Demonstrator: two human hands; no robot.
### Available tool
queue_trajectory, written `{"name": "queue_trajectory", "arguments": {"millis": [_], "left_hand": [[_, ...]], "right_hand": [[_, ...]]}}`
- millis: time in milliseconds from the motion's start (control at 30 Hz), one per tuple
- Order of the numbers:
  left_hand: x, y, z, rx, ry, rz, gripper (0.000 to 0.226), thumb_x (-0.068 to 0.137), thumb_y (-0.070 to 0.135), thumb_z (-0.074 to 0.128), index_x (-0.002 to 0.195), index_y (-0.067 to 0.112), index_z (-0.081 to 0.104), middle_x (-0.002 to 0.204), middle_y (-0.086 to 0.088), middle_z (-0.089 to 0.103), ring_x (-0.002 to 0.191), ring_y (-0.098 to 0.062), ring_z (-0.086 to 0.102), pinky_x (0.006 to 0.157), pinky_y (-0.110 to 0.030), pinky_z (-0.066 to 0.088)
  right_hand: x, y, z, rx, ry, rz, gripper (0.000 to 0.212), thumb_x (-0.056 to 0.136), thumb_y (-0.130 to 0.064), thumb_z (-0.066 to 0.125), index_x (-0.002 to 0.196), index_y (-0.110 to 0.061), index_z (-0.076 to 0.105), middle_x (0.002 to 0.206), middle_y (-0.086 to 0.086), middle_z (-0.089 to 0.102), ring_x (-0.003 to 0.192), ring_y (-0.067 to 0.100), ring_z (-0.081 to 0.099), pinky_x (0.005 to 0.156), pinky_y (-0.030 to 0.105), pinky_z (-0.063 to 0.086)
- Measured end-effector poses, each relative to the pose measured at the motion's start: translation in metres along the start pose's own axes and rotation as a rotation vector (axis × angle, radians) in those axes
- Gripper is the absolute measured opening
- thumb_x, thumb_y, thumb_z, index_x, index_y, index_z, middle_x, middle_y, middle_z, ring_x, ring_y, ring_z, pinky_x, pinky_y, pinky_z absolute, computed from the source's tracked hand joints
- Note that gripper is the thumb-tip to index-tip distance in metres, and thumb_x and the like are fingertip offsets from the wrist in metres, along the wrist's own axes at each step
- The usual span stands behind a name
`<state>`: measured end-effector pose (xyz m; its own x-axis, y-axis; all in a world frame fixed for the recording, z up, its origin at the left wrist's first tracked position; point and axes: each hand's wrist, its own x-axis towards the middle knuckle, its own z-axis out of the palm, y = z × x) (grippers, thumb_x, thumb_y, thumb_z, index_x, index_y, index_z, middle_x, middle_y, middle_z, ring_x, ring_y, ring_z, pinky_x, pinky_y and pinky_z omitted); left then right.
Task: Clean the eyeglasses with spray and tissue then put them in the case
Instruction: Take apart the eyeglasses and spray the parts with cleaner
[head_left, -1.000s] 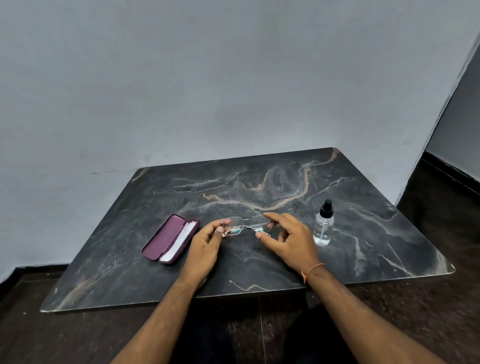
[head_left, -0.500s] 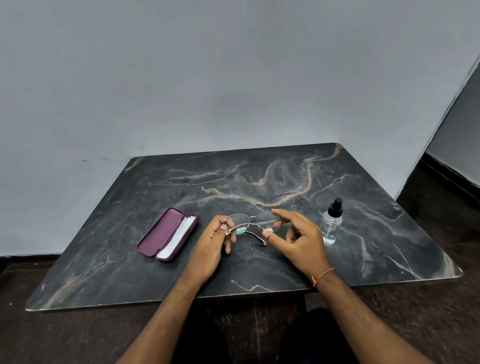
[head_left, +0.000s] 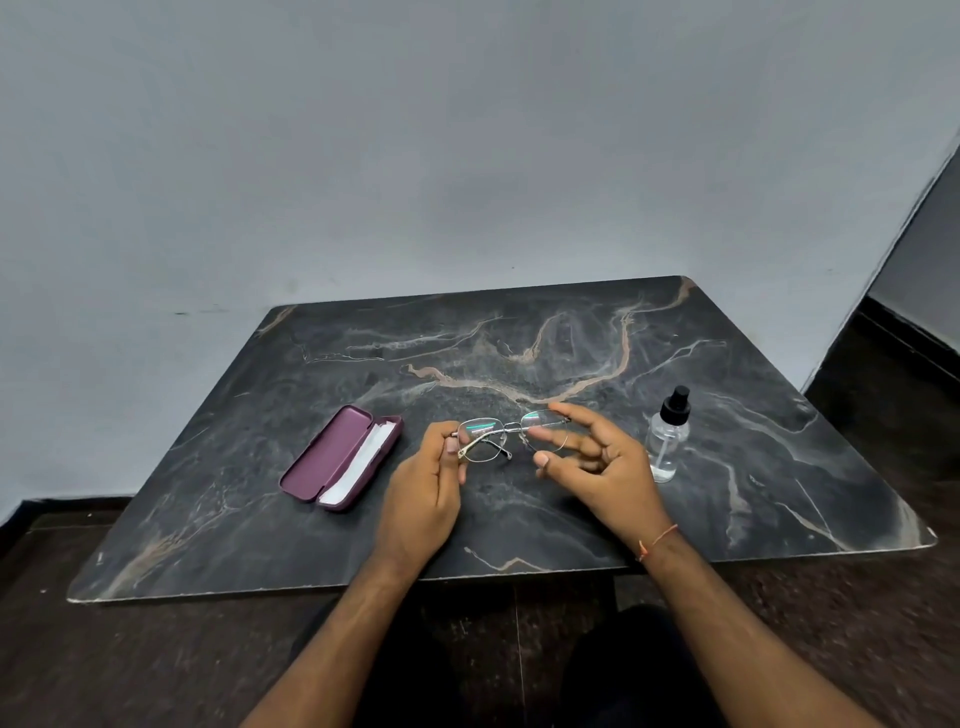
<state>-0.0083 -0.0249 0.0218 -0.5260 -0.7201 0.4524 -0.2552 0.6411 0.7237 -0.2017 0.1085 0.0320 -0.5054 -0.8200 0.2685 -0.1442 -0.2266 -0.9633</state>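
Observation:
Thin metal-framed eyeglasses (head_left: 498, 439) hang just above the dark marble table (head_left: 571, 332), near its front middle. My left hand (head_left: 423, 493) pinches them at the left hinge, with one temple folded behind the lenses. Fingers spread, my right hand (head_left: 597, 462) hovers at the right lens; its index finger lies along the rim's top and its thumb stays clear below. To the left an open purple case (head_left: 332, 454) lies flat, with a white tissue (head_left: 363, 460) in its right half. A clear spray bottle (head_left: 667, 441) with a black cap stands upright right of my right hand.
A grey wall runs behind the table, close to its far edge. Dark floor shows on the right and in front. My knees sit below the table's front edge.
My right hand has let go of the right lens and spread its fingers. The left hand still holds the glasses, now raised slightly.

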Motion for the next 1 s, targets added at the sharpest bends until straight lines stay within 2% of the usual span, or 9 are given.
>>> {"name": "queue_trajectory", "arguments": {"millis": [167,300,367,433,533,667,800,900,1000], "left_hand": [[-0.003,0.0031,0.0012,0.086,0.054,0.001,0.027,0.115,0.047,0.03,0.115,0.037,0.055,0.081,0.018,0.063,0.063,-0.008,0.06,0.064,-0.04,0.055],[-0.004,0.0044,0.0015,0.124,0.068,0.004,0.034,0.112,0.054,0.027,0.116,0.036,0.055,0.07,0.014,0.06,0.063,-0.012,0.062,0.063,-0.044,0.056],[-0.0046,0.0038,0.0012,0.137,0.057,0.009,0.034,0.112,0.056,0.026,0.115,0.036,0.054,0.07,0.009,0.06,0.063,-0.015,0.062,0.063,-0.046,0.056],[-0.0053,0.0031,0.0011,0.141,0.055,0.012,0.034,0.113,0.056,0.026,0.116,0.036,0.054,0.071,0.008,0.06,0.064,-0.015,0.063,0.064,-0.046,0.057],[-0.0056,0.0018,0.0018,0.12,0.063,0.024,0.03,0.113,0.05,0.029,0.12,0.035,0.053,0.078,0.012,0.065,0.07,-0.009,0.066,0.069,-0.046,0.058],[-0.0063,0.0028,0.0015,0.053,0.043,0.058,0.021,0.114,0.04,0.035,0.121,0.034,0.055,0.095,0.019,0.073,0.088,-0.005,0.071,0.082,-0.044,0.059],[-0.0085,0.0054,-0.0016,-0.003,-0.008,0.108,0.018,0.113,0.04,0.036,0.12,0.036,0.052,0.107,0.021,0.075,0.088,-0.011,0.073,0.081,-0.046,0.058],[-0.0082,0.0051,-0.0019,-0.021,0.004,0.12,0.017,0.113,0.041,0.036,0.117,0.036,0.052,0.104,0.019,0.075,0.087,-0.012,0.072,0.081,-0.045,0.057],[-0.0063,0.0043,-0.0016,-0.035,0.012,0.121,0.016,0.114,0.039,0.037,0.113,0.037,0.053,0.097,0.017,0.073,0.088,-0.011,0.071,0.082,-0.038,0.055]], "right_hand": [[0.0012,0.0018,-0.0005,0.028,0.004,0.0,0.056,0.087,0.001,0.083,0.134,-0.027,0.066,0.13,-0.009,0.077,0.081,0.034,0.057,0.088,0.047,0.05],[0.0009,0.0025,0.0012,0.003,0.032,-0.024,0.057,0.088,0.001,0.083,0.134,-0.026,0.067,0.136,-0.011,0.073,0.069,0.026,0.051,0.082,0.04,0.051],[0.0004,0.002,0.0026,-0.027,0.05,-0.043,0.058,0.087,0.001,0.083,0.135,-0.028,0.066,0.137,-0.011,0.072,0.064,0.011,0.059,0.077,0.027,0.053],[-0.0007,0.0009,0.0041,-0.051,0.069,-0.059,0.062,0.087,-0.002,0.084,0.136,-0.033,0.065,0.138,-0.011,0.072,0.077,0.006,0.075,0.074,0.019,0.057],[-0.0024,-0.0001,0.004,-0.138,0.103,-0.089,0.066,0.086,-0.009,0.087,0.138,-0.042,0.064,0.139,-0.012,0.072,0.099,0.015,0.081,0.081,0.036,0.065],[-0.0028,0.0002,0.005,-0.199,0.136,-0.128,0.068,0.086,-0.013,0.088,0.139,-0.048,0.063,0.138,-0.014,0.072,0.102,0.012,0.08,0.081,0.047,0.066],[-0.0029,0.0008,0.0054,-0.206,0.156,-0.14,0.07,0.086,-0.011,0.087,0.142,-0.043,0.062,0.14,-0.013,0.07,0.103,0.012,0.08,0.08,0.048,0.066],[-0.0031,0.0014,0.0048,-0.229,0.15,-0.146,0.068,0.086,-0.013,0.088,0.146,-0.031,0.062,0.141,-0.011,0.07,0.104,0.011,0.079,0.076,0.045,0.066],[-0.003,0.0019,0.0056,-0.242,0.152,-0.149,0.067,0.086,-0.014,0.088,0.146,-0.031,0.063,0.14,-0.013,0.07,0.102,0.01,0.08,0.073,0.04,0.064]]}}
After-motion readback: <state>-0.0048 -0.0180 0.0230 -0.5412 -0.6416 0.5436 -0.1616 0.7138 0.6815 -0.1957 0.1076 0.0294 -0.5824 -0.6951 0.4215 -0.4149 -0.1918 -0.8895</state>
